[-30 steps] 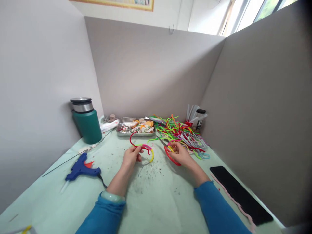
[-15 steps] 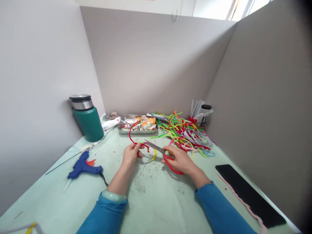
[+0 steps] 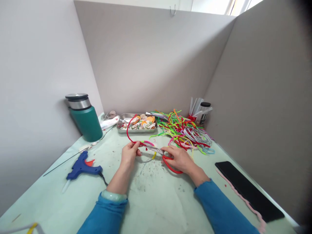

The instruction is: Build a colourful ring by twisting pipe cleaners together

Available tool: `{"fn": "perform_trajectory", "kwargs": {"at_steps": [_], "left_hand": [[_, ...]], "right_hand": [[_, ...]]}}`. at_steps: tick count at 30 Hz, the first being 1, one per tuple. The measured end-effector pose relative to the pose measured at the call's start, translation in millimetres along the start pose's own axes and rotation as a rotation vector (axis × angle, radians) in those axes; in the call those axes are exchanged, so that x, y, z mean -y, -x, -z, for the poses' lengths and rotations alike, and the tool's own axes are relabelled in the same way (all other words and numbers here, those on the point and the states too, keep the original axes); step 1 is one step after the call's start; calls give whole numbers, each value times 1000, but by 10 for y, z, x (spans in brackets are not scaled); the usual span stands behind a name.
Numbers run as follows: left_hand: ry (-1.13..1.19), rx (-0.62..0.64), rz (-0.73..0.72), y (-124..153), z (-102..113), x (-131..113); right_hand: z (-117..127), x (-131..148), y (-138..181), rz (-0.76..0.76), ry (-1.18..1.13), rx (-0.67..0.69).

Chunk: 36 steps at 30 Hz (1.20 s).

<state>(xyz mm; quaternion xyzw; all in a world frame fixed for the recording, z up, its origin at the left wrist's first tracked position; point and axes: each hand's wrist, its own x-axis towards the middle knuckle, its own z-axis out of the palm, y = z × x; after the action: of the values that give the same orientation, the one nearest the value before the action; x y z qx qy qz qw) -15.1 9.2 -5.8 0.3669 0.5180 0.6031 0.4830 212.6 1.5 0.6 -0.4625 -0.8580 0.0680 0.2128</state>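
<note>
My left hand (image 3: 129, 155) pinches a red fuzzy stem (image 3: 127, 132), which curves up toward the metal tray (image 3: 140, 131); my right hand (image 3: 179, 159) grips the red-handled scissors (image 3: 159, 151), blades pointing at my left fingertips, above the speckled table (image 3: 161, 201).

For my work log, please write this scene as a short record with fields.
Left hand: pinches curved red fuzzy wire
Right hand: holds red-handled metal scissors, blade tips close to left hand
Left side: blue plastic glue gun; green cylindrical bottle
Back: rectangular metal tray with small pieces; tangled multicoloured fuzzy-wire pile
Right side: flat black rectangular object
</note>
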Motion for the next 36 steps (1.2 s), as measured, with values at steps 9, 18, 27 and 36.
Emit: {"fn": "perform_trajectory", "kwargs": {"at_steps": [9, 18, 27, 36], "left_hand": [[-102, -10, 13, 13, -1, -18], [-108, -110, -49, 10, -4, -51], [-102, -53, -20, 11, -1, -30], [-16, -41, 18, 41, -11, -76]], "right_hand": [[15, 51, -3, 5, 71, 12], [-11, 29, 3, 8, 137, -1], [11, 60, 2, 30, 81, 4], [10, 56, 5, 41, 70, 1]]}}
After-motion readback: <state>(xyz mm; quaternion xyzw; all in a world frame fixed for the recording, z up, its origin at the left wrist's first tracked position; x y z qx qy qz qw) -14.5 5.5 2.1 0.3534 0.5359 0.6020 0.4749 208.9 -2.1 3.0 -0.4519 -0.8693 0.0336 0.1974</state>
